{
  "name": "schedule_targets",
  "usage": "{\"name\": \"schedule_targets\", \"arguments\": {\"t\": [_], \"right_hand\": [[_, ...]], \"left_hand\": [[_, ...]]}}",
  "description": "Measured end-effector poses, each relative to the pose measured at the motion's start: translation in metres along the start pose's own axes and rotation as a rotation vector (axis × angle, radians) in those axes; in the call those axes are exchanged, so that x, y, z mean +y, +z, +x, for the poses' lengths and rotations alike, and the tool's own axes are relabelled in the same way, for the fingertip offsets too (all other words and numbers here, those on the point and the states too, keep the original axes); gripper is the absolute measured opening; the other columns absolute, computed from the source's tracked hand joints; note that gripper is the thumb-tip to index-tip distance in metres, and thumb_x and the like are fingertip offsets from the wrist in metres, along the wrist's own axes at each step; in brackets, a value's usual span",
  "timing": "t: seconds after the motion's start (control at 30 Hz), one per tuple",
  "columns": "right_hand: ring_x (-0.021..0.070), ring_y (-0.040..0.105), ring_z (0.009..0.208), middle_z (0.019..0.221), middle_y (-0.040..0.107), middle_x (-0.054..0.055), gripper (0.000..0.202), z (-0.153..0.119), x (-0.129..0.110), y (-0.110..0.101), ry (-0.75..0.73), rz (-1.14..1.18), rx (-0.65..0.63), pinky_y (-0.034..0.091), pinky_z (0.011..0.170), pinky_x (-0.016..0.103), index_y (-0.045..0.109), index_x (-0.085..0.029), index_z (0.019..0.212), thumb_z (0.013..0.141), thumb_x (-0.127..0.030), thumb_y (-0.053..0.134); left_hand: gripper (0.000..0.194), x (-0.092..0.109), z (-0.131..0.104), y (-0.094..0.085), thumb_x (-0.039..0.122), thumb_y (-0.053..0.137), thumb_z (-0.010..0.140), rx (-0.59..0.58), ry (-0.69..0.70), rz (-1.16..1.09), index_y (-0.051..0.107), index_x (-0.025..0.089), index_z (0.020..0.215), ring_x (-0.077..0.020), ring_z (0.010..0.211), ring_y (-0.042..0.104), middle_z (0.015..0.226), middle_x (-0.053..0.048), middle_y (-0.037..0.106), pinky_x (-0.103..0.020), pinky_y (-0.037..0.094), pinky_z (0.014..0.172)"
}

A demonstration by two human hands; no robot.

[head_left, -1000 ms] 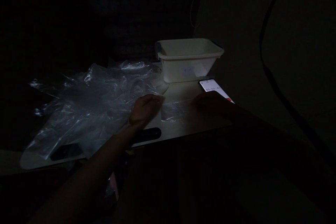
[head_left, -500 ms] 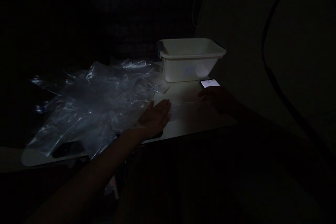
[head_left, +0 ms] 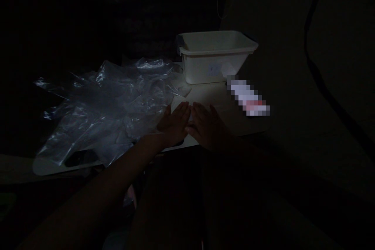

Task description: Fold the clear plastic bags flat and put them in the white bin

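Observation:
My left hand (head_left: pixel 175 124) rests near the front edge of a small white table, fingers stretched out. Right beside it, my right hand (head_left: pixel 206 128) lies with its fingers extended and its fingertips close to those of the left. A faint sheet of clear plastic (head_left: pixel 220 108) seems to lie flat under and beyond the right hand; the dark makes its outline hard to see. Left of both hands spreads a heap of crumpled clear plastic bags (head_left: pixel 117 101). To the right lies a phone (head_left: pixel 247 95) with a lit, blurred-out screen.
A white plastic tub (head_left: pixel 202 66) with dark handles stands at the back of the table (head_left: pixel 184 103), with a paper label on its front. Dark cut-outs show at the table's front edge. A dark cable (head_left: pixel 312 66) hangs at the right. The surroundings are very dark.
My right hand has moved left from the phone to beside my left hand, uncovering the phone's lit screen. My left hand has stayed nearly in place. The view has shifted slightly.

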State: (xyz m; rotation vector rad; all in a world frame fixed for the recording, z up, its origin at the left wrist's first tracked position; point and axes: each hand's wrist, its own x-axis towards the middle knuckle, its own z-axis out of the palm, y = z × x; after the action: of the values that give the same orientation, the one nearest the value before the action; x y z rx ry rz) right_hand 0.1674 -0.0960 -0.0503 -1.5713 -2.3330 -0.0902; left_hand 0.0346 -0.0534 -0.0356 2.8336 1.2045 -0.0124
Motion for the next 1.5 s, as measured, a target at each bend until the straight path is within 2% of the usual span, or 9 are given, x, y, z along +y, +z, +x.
{"name": "schedule_targets", "arguments": {"t": [0.47,0.67,0.83,1.1,1.27,1.5], "right_hand": [[0.0254,0.025,0.122,0.13,0.033,0.018,0.062,-0.002,0.007,-0.001,-0.011,-0.195,-0.064,0.015,0.097,0.049,0.034,-0.005,0.123,0.084,-0.048,0.014],[0.0262,0.024,0.122,0.13,0.034,0.018,0.058,-0.006,0.018,-0.002,0.003,-0.27,-0.072,0.016,0.096,0.05,0.034,-0.006,0.122,0.085,-0.046,0.015],[0.0277,0.025,0.121,0.13,0.033,0.02,0.061,-0.012,0.032,-0.002,0.003,-0.293,-0.079,0.016,0.095,0.053,0.033,-0.004,0.123,0.084,-0.046,0.013],[0.0257,0.021,0.123,0.133,0.029,0.016,0.06,-0.019,0.046,-0.008,0.062,-0.34,-0.15,0.015,0.096,0.052,0.029,-0.007,0.126,0.084,-0.045,0.011],[0.0249,0.019,0.124,0.134,0.028,0.016,0.059,-0.023,0.053,-0.01,0.095,-0.327,-0.153,0.015,0.097,0.051,0.028,-0.008,0.127,0.084,-0.044,0.011],[0.0254,0.02,0.124,0.133,0.029,0.018,0.062,-0.025,0.057,-0.011,0.12,-0.285,-0.138,0.021,0.096,0.049,0.032,-0.004,0.125,0.084,-0.044,0.011]], "left_hand": [[0.051,0.001,-0.001,-0.001,0.029,0.024,0.083,-0.027,0.012,0.118,0.02,0.008,0.129,-0.0217,0.126,0.011,0.138,-0.013,0.017,-0.045,0.01,0.1],[0.05,0.002,-0.001,-0.002,0.029,0.019,0.085,-0.04,-0.005,0.118,0.02,0.006,0.129,-0.021,0.126,0.012,0.138,-0.013,0.017,-0.043,0.012,0.1],[0.049,0.001,0.0,0.002,0.031,0.016,0.086,0.019,0.003,0.095,0.021,0.008,0.128,-0.0213,0.126,0.014,0.137,-0.013,0.019,-0.046,0.011,0.099],[0.049,0.001,0.001,0.004,0.032,0.016,0.086,0.012,0.002,0.099,0.02,0.008,0.128,-0.0201,0.126,0.013,0.138,-0.013,0.017,-0.043,0.01,0.1],[0.049,-0.001,0.0,0.005,0.032,0.016,0.086,0.01,0.0,0.105,0.02,0.008,0.129,-0.0198,0.126,0.012,0.138,-0.013,0.017,-0.042,0.01,0.1],[0.05,0.0,0.001,0.003,0.032,0.014,0.086,-0.018,-0.002,0.118,0.018,0.007,0.129,-0.0195,0.127,0.01,0.138,-0.013,0.015,-0.042,0.009,0.1]]}}
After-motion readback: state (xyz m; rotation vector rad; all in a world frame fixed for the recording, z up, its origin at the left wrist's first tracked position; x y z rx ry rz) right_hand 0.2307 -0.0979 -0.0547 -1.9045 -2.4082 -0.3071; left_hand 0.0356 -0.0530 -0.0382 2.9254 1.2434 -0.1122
